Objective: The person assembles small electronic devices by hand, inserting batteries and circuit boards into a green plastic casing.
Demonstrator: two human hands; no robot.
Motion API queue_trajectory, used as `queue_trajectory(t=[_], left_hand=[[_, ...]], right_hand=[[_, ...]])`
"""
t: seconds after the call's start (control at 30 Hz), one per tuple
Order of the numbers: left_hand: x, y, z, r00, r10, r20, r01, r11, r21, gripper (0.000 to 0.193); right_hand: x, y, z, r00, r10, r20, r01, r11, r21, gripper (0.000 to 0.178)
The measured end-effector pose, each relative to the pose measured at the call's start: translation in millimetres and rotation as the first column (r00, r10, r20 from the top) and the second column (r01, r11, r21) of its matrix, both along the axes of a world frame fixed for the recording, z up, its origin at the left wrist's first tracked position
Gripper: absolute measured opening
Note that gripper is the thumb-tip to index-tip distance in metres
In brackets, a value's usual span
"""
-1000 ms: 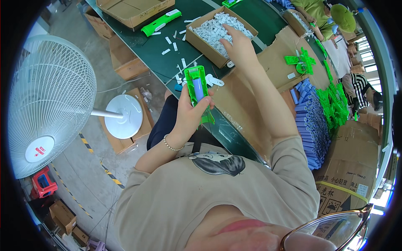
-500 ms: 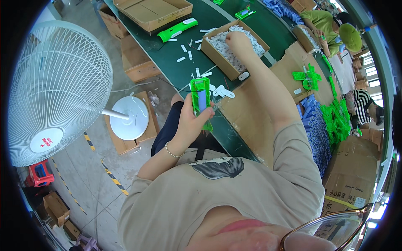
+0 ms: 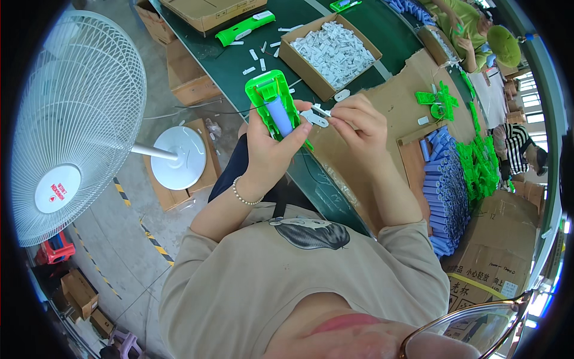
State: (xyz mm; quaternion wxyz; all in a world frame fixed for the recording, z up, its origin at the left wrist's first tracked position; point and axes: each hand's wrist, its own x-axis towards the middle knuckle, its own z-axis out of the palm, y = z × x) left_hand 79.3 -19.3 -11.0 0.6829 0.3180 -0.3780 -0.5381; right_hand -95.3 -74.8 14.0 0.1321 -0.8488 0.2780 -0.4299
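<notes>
My left hand (image 3: 267,152) is wrapped round an opened bright green plastic housing (image 3: 262,90), held tilted above the table's near edge. Inside it lies a blue cylinder (image 3: 278,116) that looks like a battery cell, with thin wires beside it. My right hand (image 3: 366,128) pinches a small white plastic piece (image 3: 321,111) just right of the housing. Flat white rounded parts (image 3: 314,119) lie on the table behind that piece. Beyond my hands stands a cardboard box (image 3: 301,72) filled with similar small white pieces.
A green flashlight-shaped body (image 3: 245,29) and loose white pieces lie at the far left of the table. On the right are stacked blue cylinders (image 3: 445,191), a heap of green housings (image 3: 478,170) and a cardboard sheet (image 3: 391,113). A white fan (image 3: 78,113) stands left. Another person (image 3: 469,36) sits at far right.
My right hand has come back from the box of white pieces and now holds one near the housing. The housing has been raised and tilted in my left hand.
</notes>
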Motion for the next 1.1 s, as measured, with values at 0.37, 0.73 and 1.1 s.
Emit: queue_trajectory(t=[0.37,0.73,1.1], left_hand=[[-28,15,9,0.99,0.043,0.131,-0.025,0.99,-0.142,0.041],[-49,22,-3,0.926,-0.275,0.258,0.226,0.953,0.203,0.034],[-53,21,0,0.8,-0.464,0.381,0.356,0.878,0.322,0.035]], right_hand=[[-13,26,8,0.986,0.031,0.162,-0.052,0.991,0.124,0.013],[-43,17,18,0.928,-0.273,0.253,-0.032,0.62,0.784,0.014],[-49,12,27,0.887,-0.315,-0.338,0.462,0.579,0.672,0.025]])
